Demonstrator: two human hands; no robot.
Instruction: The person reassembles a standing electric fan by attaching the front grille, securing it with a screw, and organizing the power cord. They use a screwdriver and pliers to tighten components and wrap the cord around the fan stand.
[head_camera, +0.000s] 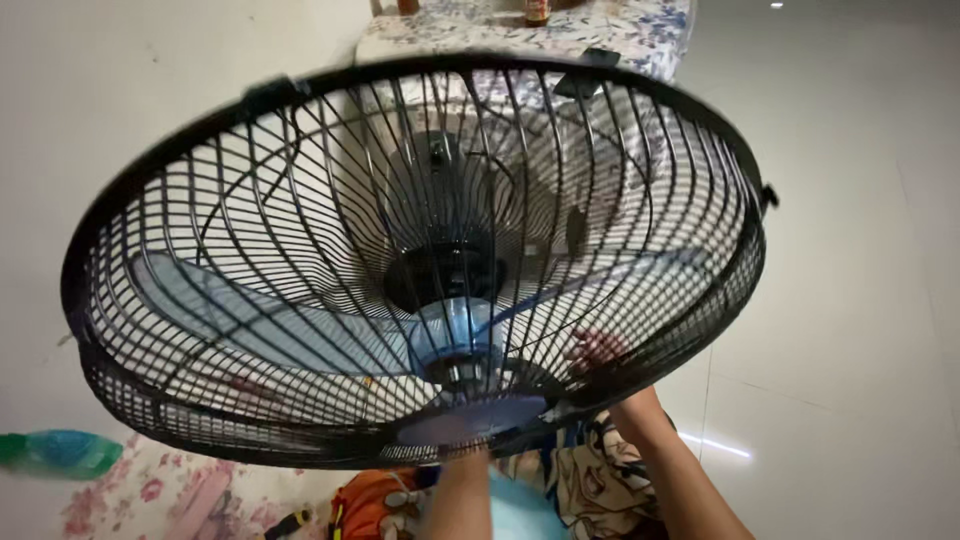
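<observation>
A large fan head fills the view, tilted, with a black wire cage and pale blue translucent blades around a blue hub. My right hand shows through the wires at the lower right, its fingers curled on the cage rim. My left forearm rises from below to the round front plate at the cage's centre. The left hand itself is hidden behind the cage.
Behind the fan stands a table with a floral cloth and a brown bottle on it. On the white tiled floor lie a green plastic bag, pink floral fabric and cartoon-printed cloth.
</observation>
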